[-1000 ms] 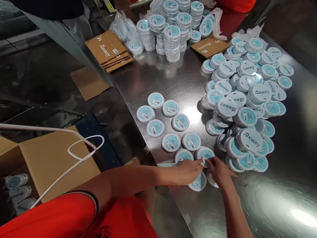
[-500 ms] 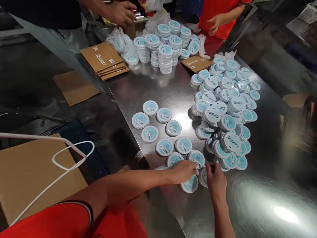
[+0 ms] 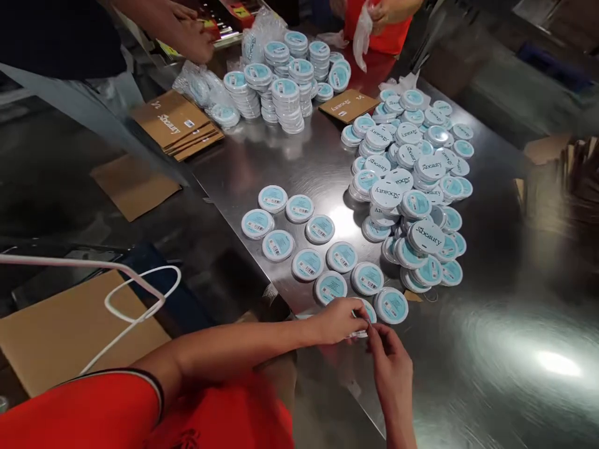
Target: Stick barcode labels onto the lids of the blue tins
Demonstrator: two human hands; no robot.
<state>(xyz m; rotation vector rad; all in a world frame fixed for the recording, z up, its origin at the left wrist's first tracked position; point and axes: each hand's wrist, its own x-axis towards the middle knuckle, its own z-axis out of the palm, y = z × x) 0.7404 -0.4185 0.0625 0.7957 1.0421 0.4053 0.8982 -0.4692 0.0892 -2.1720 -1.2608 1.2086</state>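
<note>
L grip (image 3: 339,320) hides pt. of tub (image 3: 369,309).

tabletop (image 3: 482,380): brushed, shiny metal; round containers (image 3: 279,245): smooth plastic-looking; flat cartons (image 3: 161,118): matt cardboard; sleeve (image 3: 103,402): cloth.

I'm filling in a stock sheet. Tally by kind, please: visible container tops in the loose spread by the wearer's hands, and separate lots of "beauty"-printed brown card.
Blue-labelled round containers: 11 tops, one partly behind the left hand
Printed brown card: 2 lots
Total: 13
</note>
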